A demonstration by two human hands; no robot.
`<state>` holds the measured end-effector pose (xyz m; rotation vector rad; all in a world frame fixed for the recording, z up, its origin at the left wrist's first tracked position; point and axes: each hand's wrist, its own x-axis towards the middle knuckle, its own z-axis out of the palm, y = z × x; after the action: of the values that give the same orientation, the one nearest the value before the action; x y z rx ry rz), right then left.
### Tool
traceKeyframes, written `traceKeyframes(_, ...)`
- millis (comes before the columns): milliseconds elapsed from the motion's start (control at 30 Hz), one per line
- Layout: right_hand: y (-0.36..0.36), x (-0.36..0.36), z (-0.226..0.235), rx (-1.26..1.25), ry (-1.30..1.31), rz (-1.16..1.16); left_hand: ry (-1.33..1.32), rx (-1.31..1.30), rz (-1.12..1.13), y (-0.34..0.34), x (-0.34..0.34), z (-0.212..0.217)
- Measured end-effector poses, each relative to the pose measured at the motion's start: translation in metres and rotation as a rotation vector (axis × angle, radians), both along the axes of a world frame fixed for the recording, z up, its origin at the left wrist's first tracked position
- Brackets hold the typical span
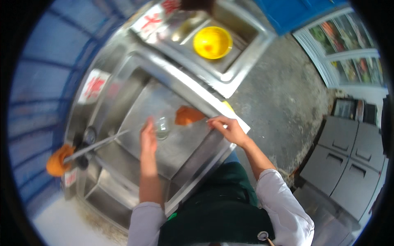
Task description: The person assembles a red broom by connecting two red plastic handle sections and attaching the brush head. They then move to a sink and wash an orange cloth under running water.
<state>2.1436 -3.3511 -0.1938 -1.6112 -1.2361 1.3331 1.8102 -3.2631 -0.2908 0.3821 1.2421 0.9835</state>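
My left hand (149,137), smeared by motion, is over the steel sink basin. Right beside it is a clear glass (162,128); whether the hand grips it cannot be made out. An orange cloth (188,116) lies in the basin between the glass and my right hand. My right hand (227,129) is at the basin's right rim, fingers bent and pressed together close to the cloth's end. What those fingers hold, if anything, is too small to name.
A metal spout (96,144) reaches over the sink from the left, an orange cloth (60,160) wrapped at its base. Beyond stands a second sink (246,53) holding a yellow bowl (212,42). Grey cabinets (342,153) and a glass-door fridge (314,53) stand at right.
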Motion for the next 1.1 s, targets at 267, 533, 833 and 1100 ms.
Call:
traceKeyframes(267,-0.017,0.262,-0.136,-0.310,0.031,-0.862,0.203,-0.365,0.296,-0.021,0.023,0.017)
traceKeyframes(533,-0.009,0.302,-0.374,-0.658,-0.300,-0.280,0.355,-0.253,0.699,-0.026,0.197,-0.014)
traceKeyframes(833,-0.017,0.166,-0.508,-0.661,-0.194,0.077,0.420,-0.270,0.708,-0.018,0.241,0.001)
traceKeyframes(1100,-0.022,0.120,-0.557,-0.834,-0.098,-0.087,0.323,-0.279,0.701,-0.011,0.261,0.007)
